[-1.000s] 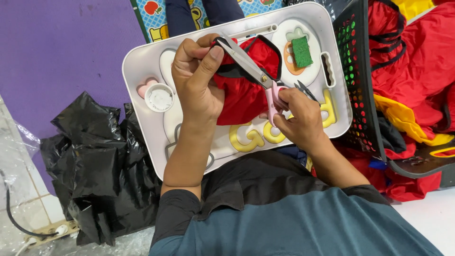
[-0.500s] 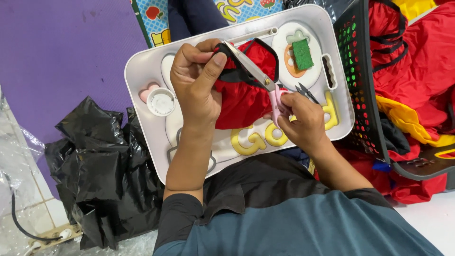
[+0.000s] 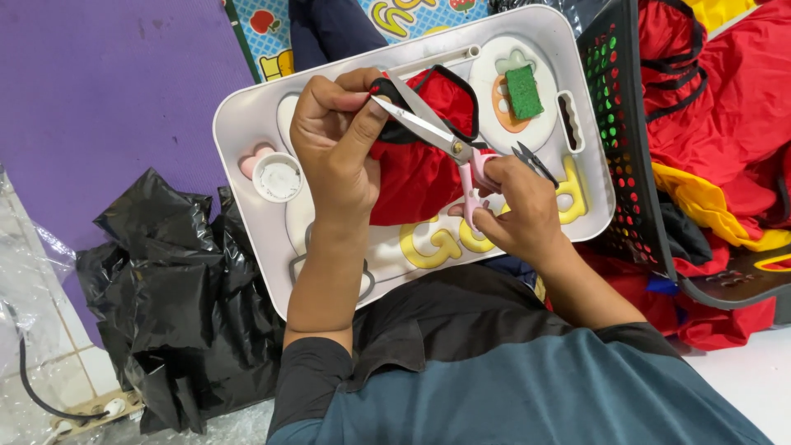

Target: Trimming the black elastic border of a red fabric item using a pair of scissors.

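While both hands work over the white tray, this is the layout.
left hand: left hand (image 3: 334, 148) grips the far-left edge of the red cloth (image 3: 416, 165); fingers (image 3: 362, 124) clamped together on the black-trimmed corner, thumb on top.
right hand: right hand (image 3: 515, 210) holds the scissors (image 3: 449, 144) by the pink handles; fingers curled through and around the loops, clamped on them.
scissors: blades apart, tips pointing far-left, right at the cloth corner beside the left thumb; blades cross over the cloth's black trim.
red cloth: bunched in the middle of the tray, between the two hands, black binding looping along its far edge.
tray: white tray (image 3: 247, 124) with rounded corners and raised yellow letters (image 3: 428, 243) at its near side, partly under the cloth and right hand.
green block: small green block (image 3: 524, 91) on an orange-and-white patch at the tray's far right, apart from the cloth.
white cap: round white cap (image 3: 278, 176) on the tray's left, just left of the left wrist.
small snips: dark small snips (image 3: 531, 158) on the tray, just beyond the right hand's knuckles.
basket: black basket (image 3: 626, 140) right of the tray, red and yellow fabric (image 3: 717, 115) inside and around it.
black bags: crumpled black plastic bags (image 3: 173, 305) on the floor, near left.
mat: purple mat (image 3: 99, 91) far left.
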